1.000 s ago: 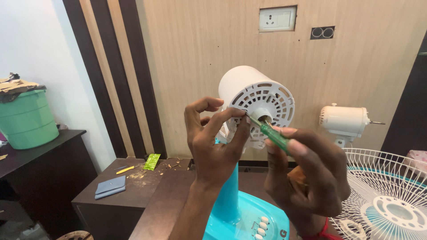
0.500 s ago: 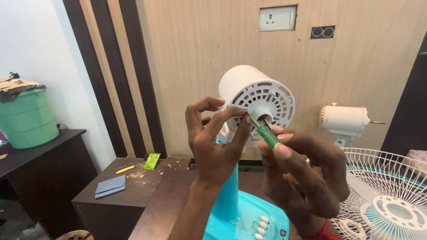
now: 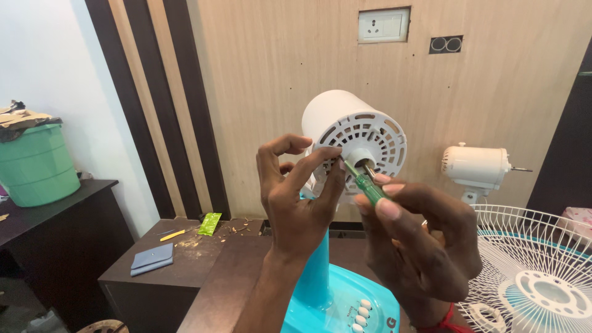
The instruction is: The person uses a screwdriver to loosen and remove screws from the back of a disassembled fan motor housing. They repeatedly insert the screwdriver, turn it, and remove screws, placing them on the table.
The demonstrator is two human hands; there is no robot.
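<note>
A white fan motor housing point(image 3: 345, 126) with a vented face stands on a turquoise stand point(image 3: 320, 271) and base. My left hand point(image 3: 296, 197) pinches at the housing's front edge beside the central shaft, fingertips touching the plastic. My right hand point(image 3: 419, 240) grips a green-handled screwdriver point(image 3: 365, 184), its tip set against the vented face near the shaft. The screw itself is hidden by my fingers.
A second white fan motor point(image 3: 476, 168) stands at the right by the wall. A white wire fan guard point(image 3: 542, 277) lies at lower right. On the dark low table point(image 3: 203, 259) are a grey wallet, a yellow pencil and a green packet. A green bucket point(image 3: 36, 166) sits on the left cabinet.
My right hand has shifted slightly and turned with the screwdriver at the housing face. My left hand stays pinched at the same spot.
</note>
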